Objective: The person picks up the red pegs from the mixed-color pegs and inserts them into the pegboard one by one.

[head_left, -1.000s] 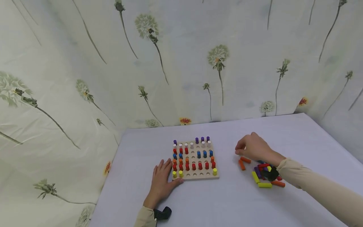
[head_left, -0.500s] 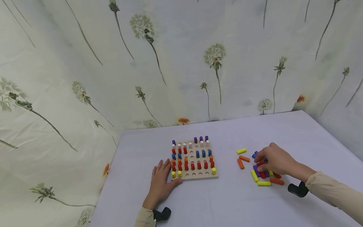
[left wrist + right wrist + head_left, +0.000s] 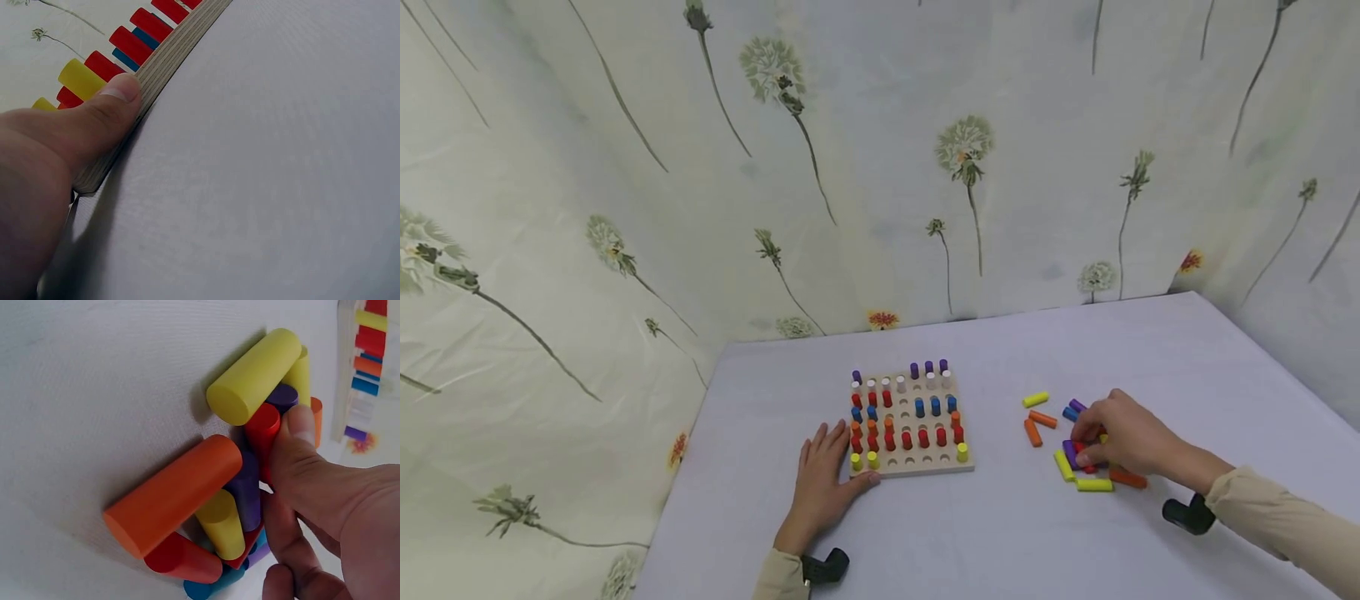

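Observation:
My left hand (image 3: 823, 483) rests at the near left corner of a wooden pegboard (image 3: 925, 470), its thumb along the front edge and its fingers beside the left side. Rows of purple, white, red, blue, orange and yellow pegs stand upright in the board, with some holes bare. To the right, my right hand (image 3: 1131, 437) is down in a loose pile of pegs. There its thumb and fingers pinch a red peg (image 3: 262, 425). Around it lie a purple peg (image 3: 1070, 454), a yellow peg (image 3: 255, 376) and an orange peg (image 3: 175, 494). The hand hides part of the pile.
Between the board and the pile, a lone yellow peg (image 3: 1036, 400) lies near an orange peg (image 3: 1042, 419) and another orange one. The white-covered table (image 3: 985, 533) meets a dandelion-print curtain (image 3: 865, 167) at the back and sides.
My right hand has moved right and down into the pile, leaving a yellow peg by the orange ones. Its fingers have since closed around the red peg. The left hand stays put.

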A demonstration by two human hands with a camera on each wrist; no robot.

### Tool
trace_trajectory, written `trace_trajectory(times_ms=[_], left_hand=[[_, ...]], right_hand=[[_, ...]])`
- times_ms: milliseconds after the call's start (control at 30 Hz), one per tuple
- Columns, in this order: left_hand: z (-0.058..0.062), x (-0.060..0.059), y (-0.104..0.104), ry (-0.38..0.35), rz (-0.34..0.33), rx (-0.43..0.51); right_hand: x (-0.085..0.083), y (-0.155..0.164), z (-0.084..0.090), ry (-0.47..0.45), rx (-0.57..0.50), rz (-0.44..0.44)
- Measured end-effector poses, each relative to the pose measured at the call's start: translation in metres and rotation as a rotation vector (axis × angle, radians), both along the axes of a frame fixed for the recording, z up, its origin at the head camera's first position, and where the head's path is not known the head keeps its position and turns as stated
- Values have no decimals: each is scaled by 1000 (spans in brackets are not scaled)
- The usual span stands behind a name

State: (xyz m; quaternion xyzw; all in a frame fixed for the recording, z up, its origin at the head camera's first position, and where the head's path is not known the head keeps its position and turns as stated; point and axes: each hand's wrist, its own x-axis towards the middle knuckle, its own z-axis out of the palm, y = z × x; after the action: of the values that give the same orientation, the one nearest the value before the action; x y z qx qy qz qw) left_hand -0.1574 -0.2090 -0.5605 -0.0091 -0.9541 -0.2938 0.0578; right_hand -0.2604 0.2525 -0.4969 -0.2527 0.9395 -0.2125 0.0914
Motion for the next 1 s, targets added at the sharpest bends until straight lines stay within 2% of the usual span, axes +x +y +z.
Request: trace_trajectory(times_ms=[200, 400, 633, 900, 1000], left_hand=[[0, 2, 0, 5, 5, 5], [1, 1, 0, 6, 0, 13], [2, 0, 1, 18, -6, -3], [3, 0, 0, 8, -3, -14], [2, 1, 1, -1, -2, 3]], right_hand=[[1, -3, -3, 22, 5, 20], [6, -9, -3, 14, 14, -6], [12, -11, -2, 52, 45, -17], [13, -13, 7, 56, -32, -7], [11, -13, 11, 87, -57, 3]])
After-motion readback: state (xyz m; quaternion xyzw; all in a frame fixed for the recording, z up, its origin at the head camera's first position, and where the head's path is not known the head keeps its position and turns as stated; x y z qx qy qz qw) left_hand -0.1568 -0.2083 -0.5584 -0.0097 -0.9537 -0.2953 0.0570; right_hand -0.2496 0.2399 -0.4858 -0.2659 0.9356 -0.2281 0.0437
